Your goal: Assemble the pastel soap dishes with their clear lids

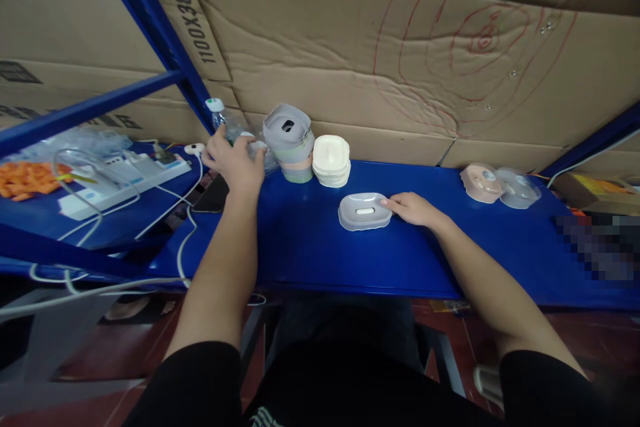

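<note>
My right hand (413,207) grips the right end of a shallow grey soap dish (364,200), its thumb on the rim. The dish rests on the blue tabletop and has a slot in its bottom. My left hand (234,159) is stretched to the back left, fingers apart, over clear plastic covers (267,157); whether it touches them is hard to see. Right of that hand rises a tall stack of grey, green and peach dish parts (295,147). Against it stands a shorter stack of cream dish parts (331,159).
A clear bottle with a white cap (215,105) stands behind my left hand. At the right are a pink dish (481,183) and a clear-covered one (519,188). On the left lie a power strip (125,183), cables and orange pieces (30,179). Cardboard (320,93) walls the back.
</note>
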A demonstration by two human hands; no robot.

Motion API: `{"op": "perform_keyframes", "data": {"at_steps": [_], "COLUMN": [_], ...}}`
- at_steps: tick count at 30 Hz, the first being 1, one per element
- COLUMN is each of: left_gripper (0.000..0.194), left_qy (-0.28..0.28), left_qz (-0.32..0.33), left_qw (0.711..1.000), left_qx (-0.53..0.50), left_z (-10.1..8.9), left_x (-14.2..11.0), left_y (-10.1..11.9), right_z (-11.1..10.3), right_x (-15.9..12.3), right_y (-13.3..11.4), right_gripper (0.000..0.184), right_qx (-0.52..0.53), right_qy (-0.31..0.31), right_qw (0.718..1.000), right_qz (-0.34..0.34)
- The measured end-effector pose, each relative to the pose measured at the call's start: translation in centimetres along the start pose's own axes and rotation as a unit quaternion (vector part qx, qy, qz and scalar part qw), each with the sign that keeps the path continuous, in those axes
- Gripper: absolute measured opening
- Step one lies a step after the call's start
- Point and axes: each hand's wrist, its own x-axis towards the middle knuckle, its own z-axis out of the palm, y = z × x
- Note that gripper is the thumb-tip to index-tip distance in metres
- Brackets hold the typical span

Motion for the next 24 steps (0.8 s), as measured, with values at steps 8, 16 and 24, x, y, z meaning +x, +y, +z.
{"op": "perform_keyframes", "data": {"at_steps": [8, 16, 24], "left_gripper": [0.059, 0.057, 0.059], "left_qy": [0.055, 0.048, 0.041], "left_qz": [-0.005, 0.053, 0.156], "left_qw": [0.998, 0.994, 0.955], "left_qx": [-0.025, -0.081, -0.249], "left_z": [-1.8, -2.8, 2.3], "left_x": [-0.3, -0.5, -5.2], "left_y": [0.0, 0.5, 6.1], "right_z": [0.0, -0.2, -0.8], "right_x": [0.1, -0.3, -1.7], "right_y": [0.0, -0.5, -1.2], "right_gripper": [0.072, 0.069, 0.076], "right_qx": [-0.004, -0.013, 0.044], "right_qy": [-0.002, 0.013, 0.316], "right_qw": [1.000, 1.000, 0.945], "right_qz": [0.005, 0.019, -0.072]}}
